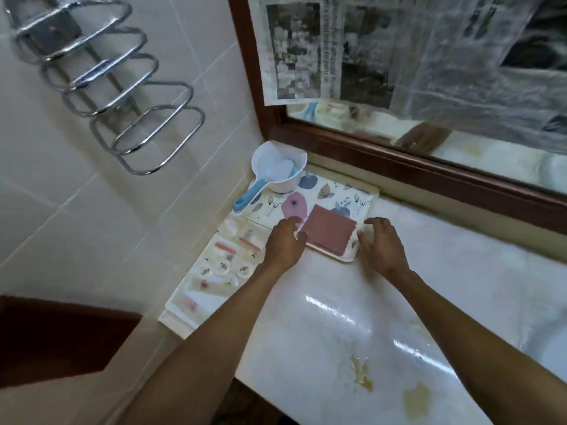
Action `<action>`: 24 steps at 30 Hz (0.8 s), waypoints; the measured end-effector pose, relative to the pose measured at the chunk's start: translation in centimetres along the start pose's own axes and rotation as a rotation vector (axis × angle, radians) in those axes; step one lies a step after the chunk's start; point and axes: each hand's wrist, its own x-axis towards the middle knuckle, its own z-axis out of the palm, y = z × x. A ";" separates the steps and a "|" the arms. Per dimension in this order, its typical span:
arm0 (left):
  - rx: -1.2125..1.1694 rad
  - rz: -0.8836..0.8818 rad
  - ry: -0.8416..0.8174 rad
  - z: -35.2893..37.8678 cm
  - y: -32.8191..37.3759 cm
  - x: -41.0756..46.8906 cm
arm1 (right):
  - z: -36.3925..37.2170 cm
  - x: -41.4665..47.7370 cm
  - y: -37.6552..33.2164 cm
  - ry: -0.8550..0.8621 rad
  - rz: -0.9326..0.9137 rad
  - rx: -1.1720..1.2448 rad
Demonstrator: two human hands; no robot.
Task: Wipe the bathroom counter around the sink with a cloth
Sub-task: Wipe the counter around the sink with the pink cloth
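Observation:
A folded dusty-pink cloth [328, 233] lies on a small white tray [348, 255] near the back of the pale marble counter [352, 317]. My left hand [283, 242] grips the tray's left edge, fingers curled over its rim. My right hand [382, 245] is at the tray's right edge, fingers spread and touching it. A yellow-brown stain [363, 374] marks the counter near the front edge. The sink's rim [552, 348] shows only at the far right.
A floral mat [325, 191] lies behind the tray, with a white scoop with a blue handle [276, 173] on its far corner. A flat packet of small items [214, 268] lies left. A wood-framed mirror [429, 167] backs the counter; a chrome rack [107, 81] hangs on the left wall.

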 end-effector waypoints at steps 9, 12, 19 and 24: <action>-0.002 0.017 -0.015 4.9 1.3 7.2 | 0.3 -0.8 4.0 0.070 0.207 -0.145; -0.083 0.002 0.008 5.4 2.1 8.2 | 0.9 -1.3 4.8 0.084 0.221 -0.204; -0.268 0.075 -0.005 4.9 2.7 8.8 | 1.8 -2.1 5.3 0.056 0.226 -0.229; -0.456 0.162 -0.033 4.1 5.6 7.4 | 0.8 -2.7 5.7 0.011 0.205 -0.211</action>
